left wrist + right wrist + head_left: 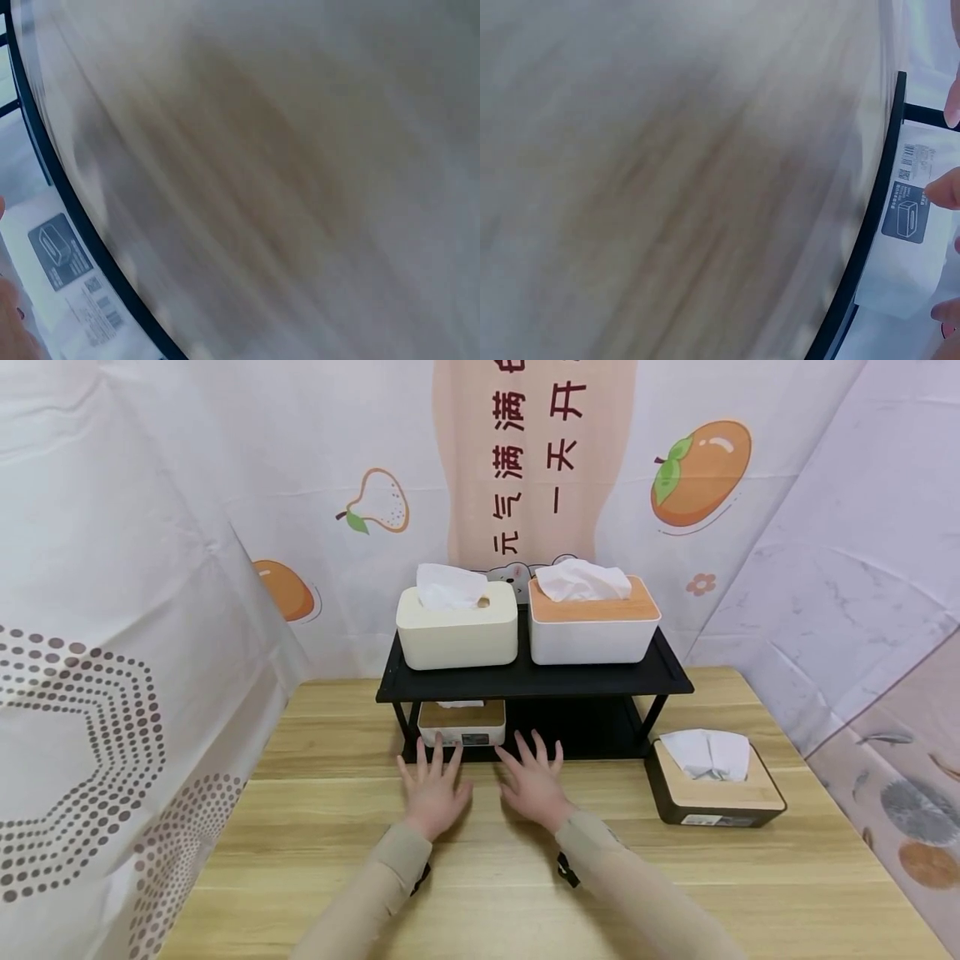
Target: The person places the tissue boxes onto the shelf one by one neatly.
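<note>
A small white tissue box [480, 720] with a brown wooden lid sits at the left of the black rack's [525, 681] lower shelf. My left hand [435, 793] is in front of it, fingers spread, tips over its front face or the shelf edge; contact is unclear. Just to the right, my right hand [534, 785] has its fingers spread near the box's front right corner, holding nothing. The left wrist view catches the box's front label [60, 251] and a bit of finger. In the right wrist view, fingertips [946, 189] appear beside the box [896, 281].
On the rack's top stand a cream tissue box [457, 643] and a white one with an orange-brown lid [588, 639]. A dark tissue box [720, 789] with a light wooden lid lies right of the rack on the wooden table [315, 852]. Printed cloth [300, 427] hangs behind.
</note>
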`<act>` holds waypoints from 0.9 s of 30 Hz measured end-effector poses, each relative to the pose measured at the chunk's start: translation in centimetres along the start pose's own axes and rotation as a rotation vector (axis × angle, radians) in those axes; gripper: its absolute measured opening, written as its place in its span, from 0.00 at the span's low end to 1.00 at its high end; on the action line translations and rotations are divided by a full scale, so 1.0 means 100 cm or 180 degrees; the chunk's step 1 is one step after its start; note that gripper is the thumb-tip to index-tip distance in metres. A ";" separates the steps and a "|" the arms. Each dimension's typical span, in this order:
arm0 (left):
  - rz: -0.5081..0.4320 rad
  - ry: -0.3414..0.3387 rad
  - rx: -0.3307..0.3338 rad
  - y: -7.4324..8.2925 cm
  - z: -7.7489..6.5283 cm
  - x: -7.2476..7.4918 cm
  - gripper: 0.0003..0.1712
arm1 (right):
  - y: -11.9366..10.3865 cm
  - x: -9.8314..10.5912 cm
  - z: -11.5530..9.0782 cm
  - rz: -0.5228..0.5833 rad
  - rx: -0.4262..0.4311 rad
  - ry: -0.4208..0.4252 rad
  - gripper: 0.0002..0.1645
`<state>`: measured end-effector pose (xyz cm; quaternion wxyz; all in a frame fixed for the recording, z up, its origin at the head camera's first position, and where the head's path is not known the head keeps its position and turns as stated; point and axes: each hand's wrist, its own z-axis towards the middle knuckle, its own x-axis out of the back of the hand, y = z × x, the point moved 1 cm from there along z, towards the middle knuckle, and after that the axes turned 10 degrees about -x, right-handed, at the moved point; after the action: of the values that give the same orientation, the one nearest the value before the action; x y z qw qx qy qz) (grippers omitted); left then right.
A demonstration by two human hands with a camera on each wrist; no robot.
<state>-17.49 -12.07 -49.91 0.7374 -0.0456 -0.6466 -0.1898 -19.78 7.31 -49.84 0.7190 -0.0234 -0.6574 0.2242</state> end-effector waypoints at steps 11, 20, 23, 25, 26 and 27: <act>0.0026 0.0050 -0.0091 0.015 -0.001 -0.011 0.39 | 0.019 0.003 -0.017 0.0180 -0.0007 0.0165 0.36; 0.0001 0.0073 -0.0259 0.035 0.001 -0.009 0.39 | 0.041 0.015 -0.024 0.0387 -0.0151 0.0262 0.36; 0.0022 0.0093 -0.0321 0.042 0.004 -0.011 0.40 | 0.048 0.020 -0.026 0.0416 -0.0165 0.0312 0.36; -0.0023 0.0091 -0.0351 0.046 0.007 -0.012 0.40 | 0.054 0.025 -0.027 0.0430 -0.0189 0.0363 0.36; -0.0026 0.0081 -0.0364 0.049 0.008 -0.013 0.40 | 0.058 0.027 -0.028 0.0445 -0.0203 0.0392 0.36; -0.0046 0.0076 -0.0374 0.051 0.009 -0.013 0.40 | 0.061 0.029 -0.028 0.0448 -0.0222 0.0423 0.36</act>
<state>-16.73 -6.81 -50.15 0.7397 -0.0819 -0.6259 -0.2332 -18.74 14.59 -49.48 0.7422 -0.1094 -0.6124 0.2492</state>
